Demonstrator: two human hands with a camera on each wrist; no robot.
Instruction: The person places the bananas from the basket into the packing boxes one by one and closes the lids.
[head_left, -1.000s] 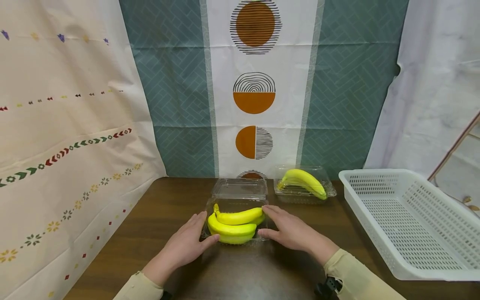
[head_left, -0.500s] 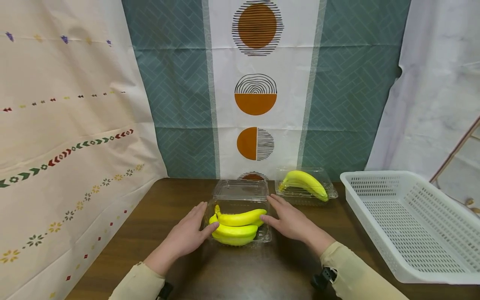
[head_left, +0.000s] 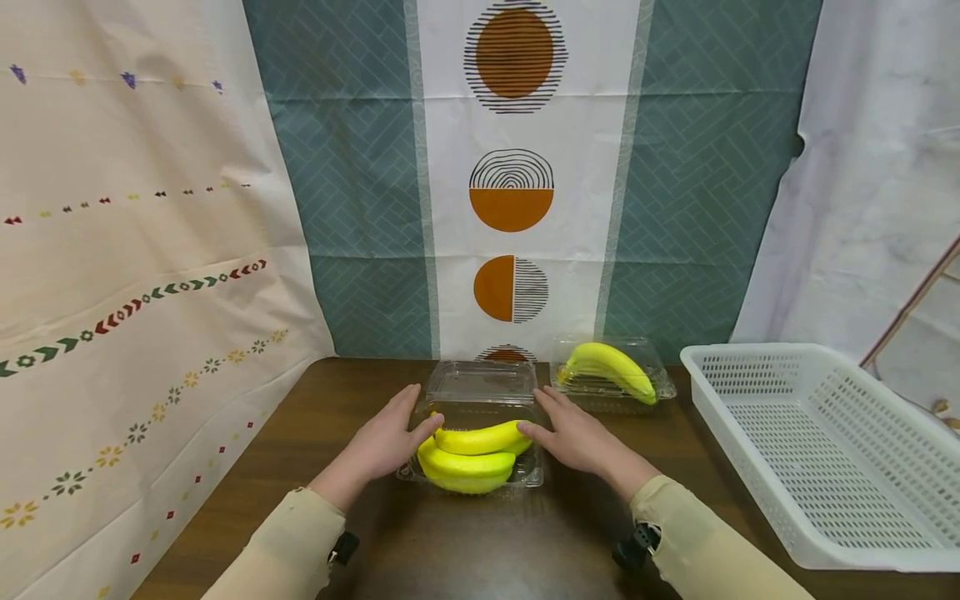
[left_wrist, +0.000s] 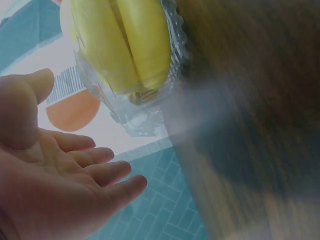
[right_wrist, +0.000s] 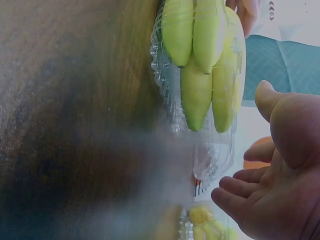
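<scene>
A clear plastic clamshell box (head_left: 531,479) stands mid-table in the head view, its lid (head_left: 482,381) folded back behind it. Several yellow bananas (head_left: 468,473) lie side by side in its base; the left wrist view shows their stem ends (left_wrist: 145,96). My left hand (head_left: 386,437) is beside the box's left side, fingers straight and pointing back, thumb over the stem end. On the opposite side my right hand (head_left: 579,435) mirrors it, fingertips by the lid's right corner and thumb at the banana tips (right_wrist: 196,122). In both wrist views the palms hold nothing.
At the back right, a second clear clamshell box (head_left: 663,386) holds a yellow banana (head_left: 609,367). A white perforated plastic basket (head_left: 787,533) stands at the table's right side. Patterned cloths (head_left: 352,208) hang behind and left of the brown table (head_left: 480,550).
Both hands have slid back along the box's sides toward the lid. The left thumb has moved from the front banana to the stem end; the bananas stay in the box.
</scene>
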